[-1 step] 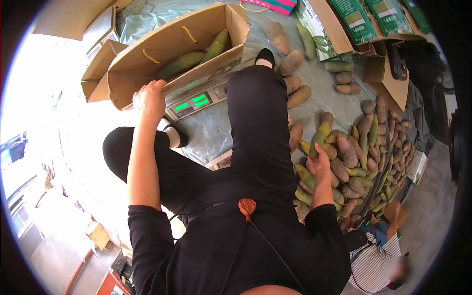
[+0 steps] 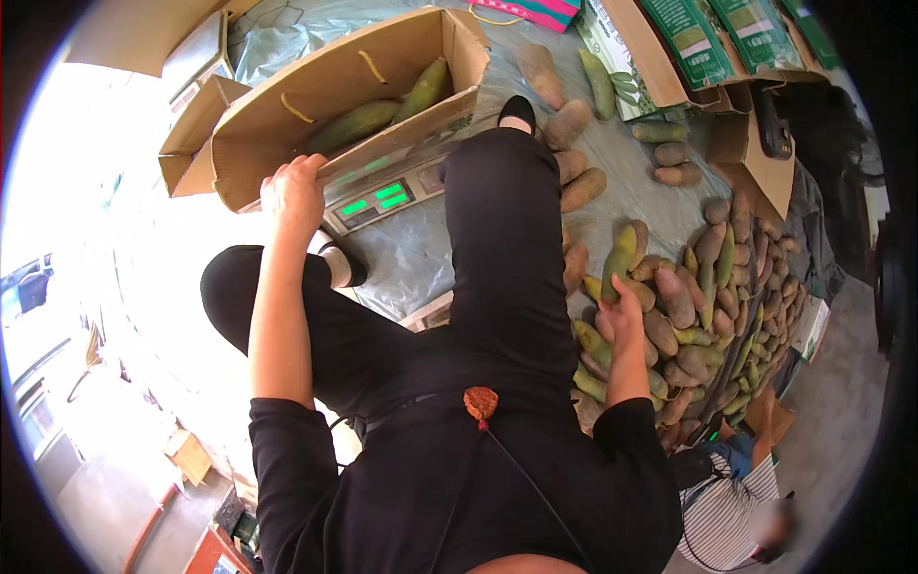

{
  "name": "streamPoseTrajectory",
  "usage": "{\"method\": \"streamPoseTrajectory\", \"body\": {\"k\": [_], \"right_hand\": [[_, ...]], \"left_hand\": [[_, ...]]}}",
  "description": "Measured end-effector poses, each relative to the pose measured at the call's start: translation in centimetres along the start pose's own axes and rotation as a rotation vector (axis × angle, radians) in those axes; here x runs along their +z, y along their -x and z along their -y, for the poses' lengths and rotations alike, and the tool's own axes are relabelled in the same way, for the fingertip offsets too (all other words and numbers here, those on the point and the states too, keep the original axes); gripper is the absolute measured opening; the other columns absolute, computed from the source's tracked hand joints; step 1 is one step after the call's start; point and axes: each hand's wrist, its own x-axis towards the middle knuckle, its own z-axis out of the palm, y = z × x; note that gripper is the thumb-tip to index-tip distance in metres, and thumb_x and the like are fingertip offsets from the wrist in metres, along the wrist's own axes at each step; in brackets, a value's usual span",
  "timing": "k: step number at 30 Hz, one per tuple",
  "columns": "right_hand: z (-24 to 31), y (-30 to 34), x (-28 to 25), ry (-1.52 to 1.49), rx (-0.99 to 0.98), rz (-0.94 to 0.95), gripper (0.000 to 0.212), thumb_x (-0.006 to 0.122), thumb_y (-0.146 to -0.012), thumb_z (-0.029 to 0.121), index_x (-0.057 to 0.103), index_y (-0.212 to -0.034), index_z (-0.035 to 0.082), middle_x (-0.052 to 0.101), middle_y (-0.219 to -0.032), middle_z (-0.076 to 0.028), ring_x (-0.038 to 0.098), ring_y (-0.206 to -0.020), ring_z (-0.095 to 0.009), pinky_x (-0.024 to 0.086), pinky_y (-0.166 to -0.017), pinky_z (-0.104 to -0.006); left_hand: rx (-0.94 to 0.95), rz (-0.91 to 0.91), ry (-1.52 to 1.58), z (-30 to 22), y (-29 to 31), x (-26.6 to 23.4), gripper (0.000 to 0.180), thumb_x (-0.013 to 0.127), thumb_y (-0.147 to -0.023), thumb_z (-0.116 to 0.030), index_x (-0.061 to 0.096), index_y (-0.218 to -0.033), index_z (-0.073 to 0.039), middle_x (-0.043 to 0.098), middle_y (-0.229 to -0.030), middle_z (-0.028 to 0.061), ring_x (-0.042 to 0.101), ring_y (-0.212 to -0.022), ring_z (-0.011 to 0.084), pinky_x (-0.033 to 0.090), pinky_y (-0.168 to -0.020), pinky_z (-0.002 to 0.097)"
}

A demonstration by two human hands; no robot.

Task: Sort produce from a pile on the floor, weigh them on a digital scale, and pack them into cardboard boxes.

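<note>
Left hand (image 2: 292, 196) grips the near rim of the cardboard box (image 2: 335, 105), fingers curled over the edge, likely steadying it on the scale (image 2: 382, 196) just beside them. Right hand (image 2: 620, 320) rests on the mango pile (image 2: 708, 306), fingers closing on one fruit; green-printed cartons (image 2: 688, 38) lie well beyond.

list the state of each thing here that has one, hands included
cardboard box: open, flaps out, two green fruits inside
scale: on, green digits lit, box resting on it
left hand: gripping the box's edge
right hand: closed on a fruit in the pile
</note>
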Motion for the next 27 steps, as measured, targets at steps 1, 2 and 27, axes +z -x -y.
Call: {"method": "streamPoseTrajectory", "body": {"k": [1,2,27], "right_hand": [[1.1,0.1,1.2,0.04,-0.051,0.037,0.037,0.07,-0.08,0.028,0.055,-0.11,0.012,0.055,-0.105,-0.003,0.049,-0.098,-0.018,0.042,-0.079,-0.034],[2.4,0.2,2.3,0.043,-0.058,0.035,0.037,0.07,-0.08,0.028,0.055,-0.11,0.012,0.055,-0.105,-0.003,0.049,-0.098,-0.018,0.042,-0.079,-0.034],[13.9,16.5,38.7,0.907,-1.246,0.844,0.039,0.062,-0.083,0.021,0.057,-0.115,0.0,0.063,-0.1,-0.008,0.059,-0.09,-0.016,0.046,-0.079,-0.0291]], "left_hand": [[0.005,0.007,0.011,-0.1,-0.1,0.0,0.023,0.055,-0.075,-0.003,0.064,-0.094,-0.013,0.063,-0.089,0.0058,0.059,-0.091,0.0256,0.043,-0.078,0.0407],[0.011,0.014,0.021,-0.2,-0.2,0.0,0.023,0.055,-0.075,-0.003,0.064,-0.094,-0.013,0.063,-0.089,0.0056,0.059,-0.091,0.0255,0.043,-0.078,0.0408],[-0.005,0.076,-0.023,0.5,-0.1,-0.1,0.026,0.058,-0.077,-0.009,0.062,-0.103,-0.014,0.063,-0.097,0.0085,0.059,-0.096,0.0274,0.044,-0.078,0.0435]]}}
